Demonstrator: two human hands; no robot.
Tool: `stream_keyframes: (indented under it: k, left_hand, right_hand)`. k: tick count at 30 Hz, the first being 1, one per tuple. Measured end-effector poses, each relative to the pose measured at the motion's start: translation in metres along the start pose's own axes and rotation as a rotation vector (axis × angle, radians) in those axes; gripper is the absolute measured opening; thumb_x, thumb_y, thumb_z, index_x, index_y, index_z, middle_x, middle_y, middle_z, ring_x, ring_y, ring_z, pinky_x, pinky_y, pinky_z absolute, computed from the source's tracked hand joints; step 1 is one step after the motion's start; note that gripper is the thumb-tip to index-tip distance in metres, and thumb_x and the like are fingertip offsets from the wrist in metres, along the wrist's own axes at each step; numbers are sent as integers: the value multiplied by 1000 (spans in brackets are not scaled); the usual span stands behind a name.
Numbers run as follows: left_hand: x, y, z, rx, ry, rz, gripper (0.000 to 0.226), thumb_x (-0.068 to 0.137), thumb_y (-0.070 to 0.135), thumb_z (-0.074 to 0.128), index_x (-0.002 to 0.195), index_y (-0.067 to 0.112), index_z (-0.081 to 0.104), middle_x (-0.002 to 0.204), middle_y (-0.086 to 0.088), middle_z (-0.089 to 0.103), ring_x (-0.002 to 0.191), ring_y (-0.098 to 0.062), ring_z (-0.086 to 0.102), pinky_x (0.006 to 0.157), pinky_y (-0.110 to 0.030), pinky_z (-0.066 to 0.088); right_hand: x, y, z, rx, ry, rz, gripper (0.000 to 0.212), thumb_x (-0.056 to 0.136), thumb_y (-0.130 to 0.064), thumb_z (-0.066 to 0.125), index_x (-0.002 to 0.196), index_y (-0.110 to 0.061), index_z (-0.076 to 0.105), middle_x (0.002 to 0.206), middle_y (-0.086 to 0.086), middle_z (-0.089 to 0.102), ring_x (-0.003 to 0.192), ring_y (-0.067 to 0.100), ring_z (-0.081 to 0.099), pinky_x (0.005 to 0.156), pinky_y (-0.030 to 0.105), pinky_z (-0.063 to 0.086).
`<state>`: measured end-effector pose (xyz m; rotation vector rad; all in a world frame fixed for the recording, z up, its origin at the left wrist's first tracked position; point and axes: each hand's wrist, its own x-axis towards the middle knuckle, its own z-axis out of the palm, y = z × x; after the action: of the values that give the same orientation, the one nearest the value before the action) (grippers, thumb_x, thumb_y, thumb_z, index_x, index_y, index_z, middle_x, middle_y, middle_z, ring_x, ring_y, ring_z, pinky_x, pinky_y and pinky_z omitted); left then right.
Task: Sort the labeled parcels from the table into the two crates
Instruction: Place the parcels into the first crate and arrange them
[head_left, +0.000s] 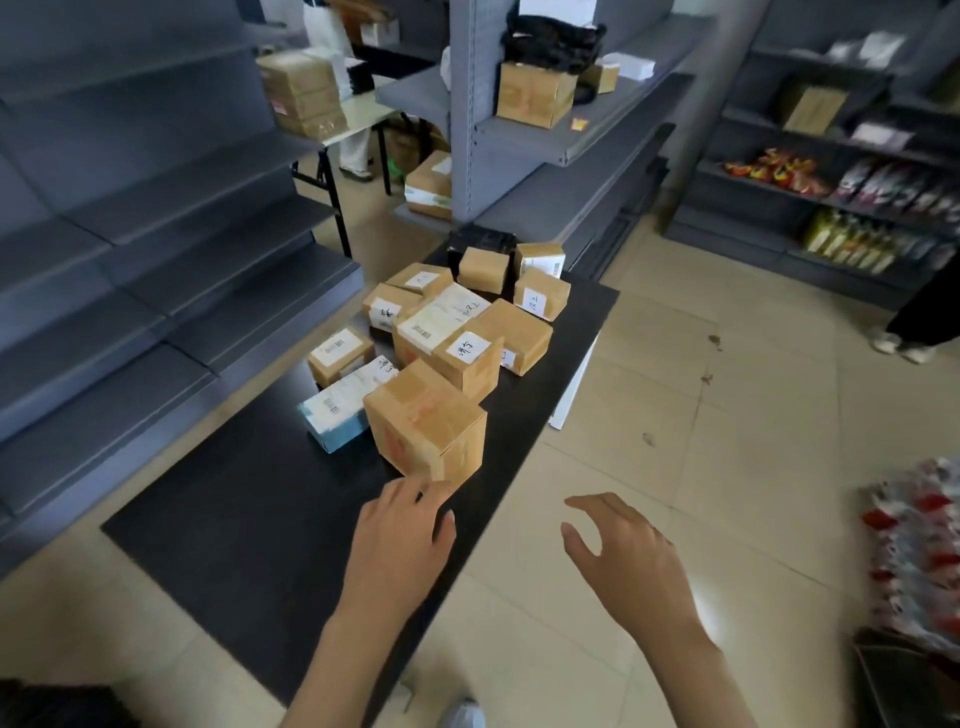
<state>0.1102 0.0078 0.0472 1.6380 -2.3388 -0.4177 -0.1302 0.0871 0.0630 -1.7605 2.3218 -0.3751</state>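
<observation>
**Hands at the nearest parcel**

On the black table (249, 519) before me, a heap of taped cardboard parcels runs away toward the far end. Nearest to me stands a plain brown parcel (426, 421), turned corner-on, with red printing on its side. My left hand (397, 540) reaches to it, fingers relaxed and spread, the fingertips (423, 486) touching its lower near corner; nothing is gripped. My right hand (618, 545) hovers apart from it, over the floor beside the table's edge, fingers loosely curved and thumb out, holding nothing.

Just beside the brown parcel on its left lies a pale blue box (340, 410) with a barcode label. Behind these sit a small labelled parcel (337, 356), a parcel with a handwritten white label (470, 361), and a large flat one with a printed label (441, 322). Farther back a black wrapped package (480, 244) stands against more small boxes.

Grey metal shelving (104, 260) lines my left side; another shelf unit (545, 130) ahead carries a cardboard box (535, 93). Neither crate can I make out for certain.
</observation>
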Motion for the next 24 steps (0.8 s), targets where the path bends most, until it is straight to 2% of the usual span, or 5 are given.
stream_keyframes:
  k: [5,10,15,18,24]
  left_hand:
    - [52,19,7,3,-20,-80,42,101,33,60,142,34,53,138,11,56,129,-8,51,103,-32,45]
    - [104,45,18,39,-2,-172,36,101,33,58,137,33,59,145,9,54,133,-10,50,107,-35,45]
    - [140,68,26,81,-2,-311,39,102,39,55,141,38,54,149,10,51,136,-12,49,108,-38,47]
    - [155,75,32,98,44,-394,40,100,40,56,140,39,55,147,11,53,133,-12,52,102,-37,50]
    - [184,71,34,99,72,-536,41,103,43,50,144,41,50,151,14,48,137,-9,48,109,-36,46]
  right_hand:
    - [69,27,-6,34,-61,-50,32,99,-47,54,128,-37,64,125,-19,63,107,8,65,89,24,49]
    - [147,61,-7,55,-127,-187,35,100,-50,50,131,-39,61,128,-19,62,111,7,62,94,23,47]
    - [220,83,-23,76,-211,-318,39,101,-52,45,136,-39,57,133,-18,59,118,4,58,95,19,43]
    - [257,86,-25,95,-250,-396,41,101,-54,45,139,-40,54,134,-19,57,118,3,57,96,18,43]
    - [323,70,-14,116,-303,-522,38,101,-51,51,136,-37,56,130,-17,59,113,3,58,91,16,44]
